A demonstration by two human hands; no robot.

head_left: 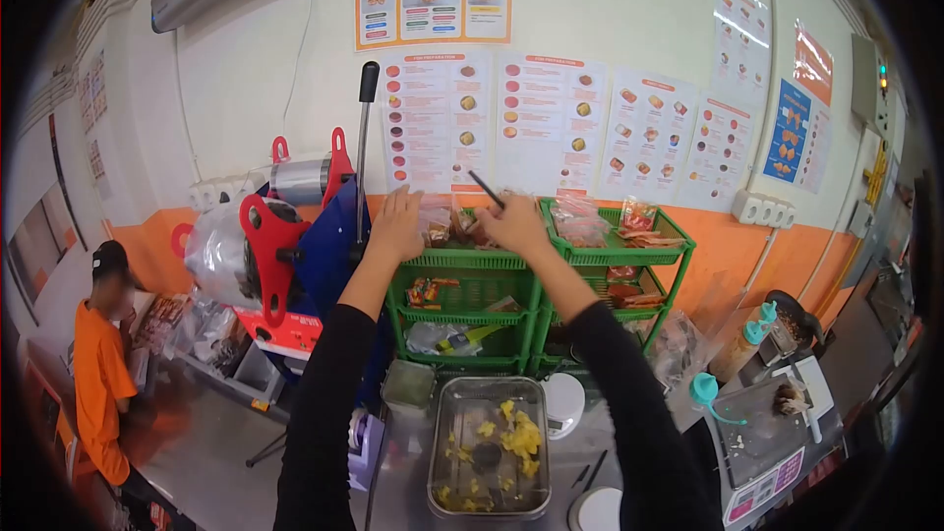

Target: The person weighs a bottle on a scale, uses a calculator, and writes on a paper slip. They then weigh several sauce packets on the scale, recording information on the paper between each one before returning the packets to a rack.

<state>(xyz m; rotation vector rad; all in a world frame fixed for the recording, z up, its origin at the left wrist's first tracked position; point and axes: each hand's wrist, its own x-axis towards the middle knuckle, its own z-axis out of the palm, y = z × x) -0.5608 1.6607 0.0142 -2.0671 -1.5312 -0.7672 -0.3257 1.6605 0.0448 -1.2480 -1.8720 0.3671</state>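
Note:
My left hand (396,223) lies over the left edge of the green rack's (462,259) top tier, its fingers stretched out and holding nothing I can see. Over the same tier, further right, my right hand (518,225) is closed on a slim black pen-like stick (480,183) that points up and left. Between the hands, small clear packets (440,228) lie in the top basket, partly hidden by my right hand. Below my arms stands a clear rectangular container (444,452) with yellow pieces (521,438) in it.
A second green rack (615,258) holds more packets. A sealing machine with red handles (268,251) and a tall lever (366,128) stands close to my left arm. White round scales (562,403) sit beside the container. A person in orange (101,383) is at far left.

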